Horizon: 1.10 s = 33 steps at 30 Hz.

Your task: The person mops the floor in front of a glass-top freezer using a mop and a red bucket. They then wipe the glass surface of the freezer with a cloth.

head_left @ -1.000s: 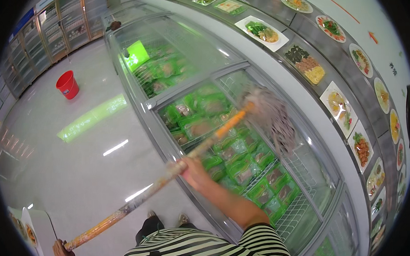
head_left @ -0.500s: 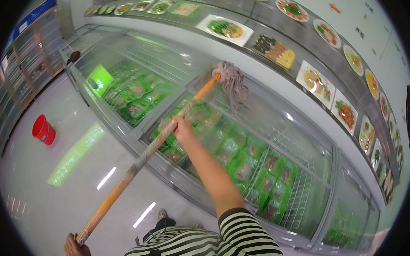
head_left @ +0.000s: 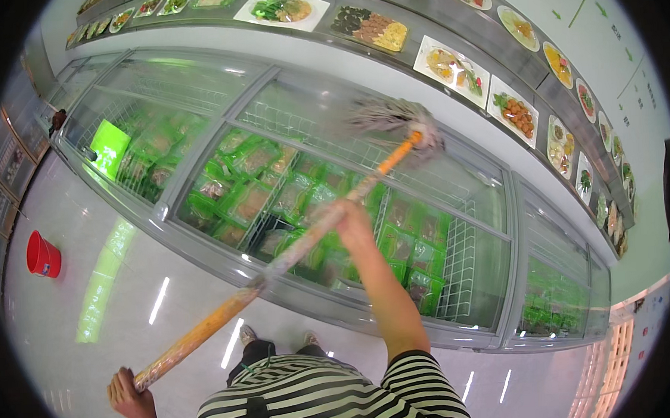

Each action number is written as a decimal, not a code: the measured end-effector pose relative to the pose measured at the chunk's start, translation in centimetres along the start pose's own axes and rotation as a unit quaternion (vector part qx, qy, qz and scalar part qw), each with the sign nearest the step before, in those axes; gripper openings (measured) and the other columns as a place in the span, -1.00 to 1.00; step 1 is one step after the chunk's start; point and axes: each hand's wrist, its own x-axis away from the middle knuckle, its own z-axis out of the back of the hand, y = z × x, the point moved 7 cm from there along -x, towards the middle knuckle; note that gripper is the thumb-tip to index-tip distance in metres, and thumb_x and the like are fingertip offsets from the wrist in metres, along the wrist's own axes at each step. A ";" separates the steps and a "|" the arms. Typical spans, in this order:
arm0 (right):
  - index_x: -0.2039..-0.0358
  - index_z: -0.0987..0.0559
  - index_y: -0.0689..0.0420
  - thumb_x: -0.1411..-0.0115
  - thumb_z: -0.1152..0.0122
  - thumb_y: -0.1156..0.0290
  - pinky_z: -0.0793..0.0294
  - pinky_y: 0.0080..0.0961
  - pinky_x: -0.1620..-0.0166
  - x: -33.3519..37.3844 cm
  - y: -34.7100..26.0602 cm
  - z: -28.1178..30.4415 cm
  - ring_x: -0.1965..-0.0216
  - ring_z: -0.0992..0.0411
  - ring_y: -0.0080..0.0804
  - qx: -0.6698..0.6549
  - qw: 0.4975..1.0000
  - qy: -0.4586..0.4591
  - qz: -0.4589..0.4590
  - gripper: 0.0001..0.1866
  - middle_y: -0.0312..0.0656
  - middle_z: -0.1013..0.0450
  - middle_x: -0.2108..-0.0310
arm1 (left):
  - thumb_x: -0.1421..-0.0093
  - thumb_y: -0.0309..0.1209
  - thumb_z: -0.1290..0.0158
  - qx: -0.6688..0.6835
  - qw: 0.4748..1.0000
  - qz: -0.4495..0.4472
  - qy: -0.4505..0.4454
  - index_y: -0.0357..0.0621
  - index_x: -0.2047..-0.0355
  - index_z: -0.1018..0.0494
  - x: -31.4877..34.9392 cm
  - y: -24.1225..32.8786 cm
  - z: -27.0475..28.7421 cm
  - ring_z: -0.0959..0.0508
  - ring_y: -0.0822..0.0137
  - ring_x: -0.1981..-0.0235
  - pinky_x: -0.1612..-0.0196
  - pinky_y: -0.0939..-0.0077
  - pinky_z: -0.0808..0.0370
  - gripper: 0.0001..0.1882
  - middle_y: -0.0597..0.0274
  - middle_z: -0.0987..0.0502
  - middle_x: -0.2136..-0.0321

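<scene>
A mop with a long, worn wooden handle (head_left: 213, 319) slants across the view from lower left to upper right. Its grey string head (head_left: 394, 117) lies spread over the far part of a chest freezer's glass top (head_left: 323, 97), blurred by motion. My left hand (head_left: 128, 395) is closed round the butt end of the handle, low on the left. Farther up the shaft, above the freezer, my right hand (head_left: 350, 219) grips it with the arm stretched forward. Under the glass, green packets of food (head_left: 311, 184) fill wire baskets.
Behind the freezer, a metal shelf (head_left: 386, 12) holds several plated dishes (head_left: 452, 69). A red bucket (head_left: 44, 255) stands on the shiny floor (head_left: 130, 307) at left. Glass-fronted cabinets (head_left: 11, 156) line the far left. A bright green card (head_left: 109, 146) is at the freezer's left part.
The mop head has swept right along the glass, its strings now trailing to the left. My right hand has moved right with the shaft. The whole view has shifted and turned.
</scene>
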 end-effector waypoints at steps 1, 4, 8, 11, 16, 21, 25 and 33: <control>0.35 -0.40 0.25 -0.12 -0.09 0.51 -0.50 -0.33 0.23 0.5 -2.8 4.1 0.36 -0.44 -0.30 0.081 0.995 -0.038 0.046 -0.89 -0.13 -0.41 0.40 | -0.07 -0.61 0.00 0.018 0.999 -0.027 0.002 -0.25 0.45 -0.37 -0.6 2.0 -0.6 -0.41 0.07 0.54 0.46 0.24 -0.31 -0.96 0.10 -0.38 0.59; 0.35 -0.40 0.23 -0.12 -0.07 0.51 -0.50 -0.36 0.23 4.0 -7.9 10.1 0.38 -0.42 -0.35 0.097 0.991 0.038 0.084 -0.90 -0.16 -0.41 0.43 | 0.17 -0.66 0.00 0.057 0.996 -0.059 -0.030 -0.20 0.49 -0.36 -1.8 7.8 -1.4 -0.37 0.13 0.60 0.49 0.30 -0.25 -0.83 0.15 -0.31 0.64; 0.32 -0.38 0.19 -0.16 -0.04 0.46 -0.48 -0.39 0.21 8.7 -13.3 21.0 0.36 -0.42 -0.37 0.028 0.990 0.127 0.062 -0.90 -0.22 -0.38 0.46 | 0.22 -0.62 -0.04 0.123 0.985 -0.110 -0.042 -0.17 0.54 -0.35 -3.1 13.3 -2.2 -0.34 0.18 0.62 0.50 0.30 -0.21 -0.83 0.19 -0.29 0.67; 0.29 -0.42 0.19 -0.17 -0.02 0.45 -0.47 -0.41 0.24 13.4 -14.5 21.5 0.33 -0.41 -0.36 0.045 0.977 0.192 0.077 -0.88 -0.20 -0.38 0.36 | 0.27 -0.60 -0.04 0.117 0.984 -0.124 -0.043 -0.16 0.55 -0.33 -3.8 13.9 -2.5 -0.32 0.20 0.62 0.50 0.32 -0.20 -0.81 0.21 -0.25 0.67; 0.23 -0.42 0.24 -0.16 0.03 0.52 -0.47 -0.37 0.20 15.8 -11.7 17.4 0.25 -0.41 -0.37 0.047 0.970 0.233 0.055 -0.84 -0.16 -0.36 0.30 | 0.34 -0.58 -0.03 0.077 0.986 -0.141 -0.053 -0.19 0.55 -0.32 -3.2 10.5 -1.7 -0.30 0.22 0.62 0.50 0.34 -0.20 -0.76 0.23 -0.19 0.68; 0.33 -0.40 0.21 -0.09 0.04 0.54 -0.45 -0.25 0.17 15.4 -6.0 10.1 0.28 -0.41 -0.29 0.328 0.939 0.088 0.050 -0.88 -0.15 -0.38 0.36 | 0.26 -0.65 -0.03 0.019 0.995 -0.048 -0.089 -0.37 0.31 -0.39 -1.3 0.0 -2.3 -0.43 0.00 0.37 0.19 0.15 -0.36 -0.63 -0.05 -0.40 0.46; 0.40 -0.38 0.16 -0.14 0.05 0.54 -0.46 -0.23 0.16 13.8 1.5 2.6 0.33 -0.42 -0.31 0.056 0.996 0.074 -0.018 -0.97 -0.21 -0.36 0.44 | -0.07 -0.64 0.01 -0.024 0.998 -0.019 -0.063 -0.38 0.24 -0.39 1.1 -9.0 -2.8 -0.45 -0.08 0.26 0.10 0.07 -0.36 -0.79 -0.12 -0.44 0.36; 0.16 -0.15 0.11 -0.20 -0.05 0.47 -0.49 -0.29 0.09 11.6 13.7 -11.6 0.21 -0.35 -0.39 0.025 0.993 0.057 -0.099 -0.71 -0.18 -0.24 0.24 | -0.16 -0.59 -0.03 -0.105 0.987 0.078 -0.091 -0.34 0.09 -0.38 4.1 -26.8 -2.5 -0.46 -0.11 0.16 0.09 0.12 -0.41 -0.72 -0.14 -0.48 0.22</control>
